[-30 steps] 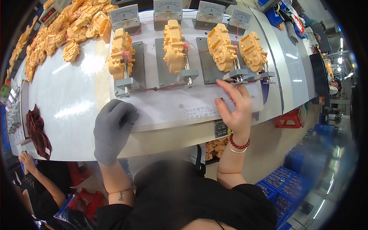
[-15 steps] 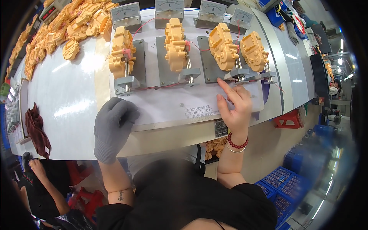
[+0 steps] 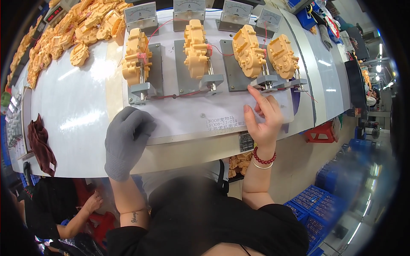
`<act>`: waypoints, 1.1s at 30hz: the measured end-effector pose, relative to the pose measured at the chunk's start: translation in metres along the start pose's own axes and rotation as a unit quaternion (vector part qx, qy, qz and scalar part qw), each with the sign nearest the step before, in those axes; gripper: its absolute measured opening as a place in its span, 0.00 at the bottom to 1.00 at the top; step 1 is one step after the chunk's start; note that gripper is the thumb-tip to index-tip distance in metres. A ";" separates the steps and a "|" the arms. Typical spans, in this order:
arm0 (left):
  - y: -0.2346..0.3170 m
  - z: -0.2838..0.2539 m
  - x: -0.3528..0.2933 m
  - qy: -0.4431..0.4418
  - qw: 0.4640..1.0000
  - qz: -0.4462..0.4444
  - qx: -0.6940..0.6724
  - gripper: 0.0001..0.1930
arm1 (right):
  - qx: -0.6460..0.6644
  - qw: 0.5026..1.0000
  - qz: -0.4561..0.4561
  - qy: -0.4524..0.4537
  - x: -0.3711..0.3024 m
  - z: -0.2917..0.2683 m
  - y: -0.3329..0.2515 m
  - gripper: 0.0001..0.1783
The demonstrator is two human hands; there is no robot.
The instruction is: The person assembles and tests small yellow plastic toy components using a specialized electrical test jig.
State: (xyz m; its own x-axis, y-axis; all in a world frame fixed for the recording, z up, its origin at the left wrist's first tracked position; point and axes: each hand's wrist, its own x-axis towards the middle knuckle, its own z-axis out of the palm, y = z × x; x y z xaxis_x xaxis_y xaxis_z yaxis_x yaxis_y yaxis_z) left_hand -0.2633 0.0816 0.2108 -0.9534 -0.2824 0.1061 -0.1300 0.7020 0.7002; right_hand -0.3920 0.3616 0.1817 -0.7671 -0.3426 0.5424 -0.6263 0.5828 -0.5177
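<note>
My left hand (image 3: 127, 138), in a grey knitted glove, rests at the front left of a white test board (image 3: 179, 123). Its fingers are curled together, and whatever they may hold is hidden. Bare, my right hand (image 3: 264, 115) hovers over the board's right half, thumb apart, index finger stretched toward the foot of a metal toggle clamp (image 3: 267, 82). I cannot tell whether the fingertip touches it. Four tan plastic gearbox housings stand in clamps along the board: one at left (image 3: 136, 57), a second (image 3: 195, 49), a third (image 3: 248, 51) and the rightmost (image 3: 283, 56).
Behind the fixtures stand analog panel meters (image 3: 141, 17) with thin red wires. A heap of tan housings (image 3: 60, 36) covers the back left. A dark red cloth (image 3: 40, 145) lies at left. Blue crates (image 3: 314, 205) stand at lower right. A co-worker's arm (image 3: 81, 217) shows at lower left.
My right index fingertip has shifted slightly right, from the grey plate's front edge toward the clamp. My left hand is nearly still. The co-worker's hand has moved down and right from the table edge.
</note>
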 end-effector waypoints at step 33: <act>-0.002 0.000 0.000 -0.005 1.000 -0.005 -0.002 0.05 | -0.031 0.996 -0.063 0.048 -0.010 0.004 0.006 0.28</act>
State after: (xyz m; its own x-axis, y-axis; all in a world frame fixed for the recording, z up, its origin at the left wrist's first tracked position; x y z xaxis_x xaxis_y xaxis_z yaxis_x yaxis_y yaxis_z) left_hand -0.2636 0.0804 0.2094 -0.9548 -0.2823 0.0929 -0.1375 0.6967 0.7041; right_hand -0.3889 0.3656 0.1701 -0.6649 -0.3455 0.6622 -0.7044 0.5849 -0.4021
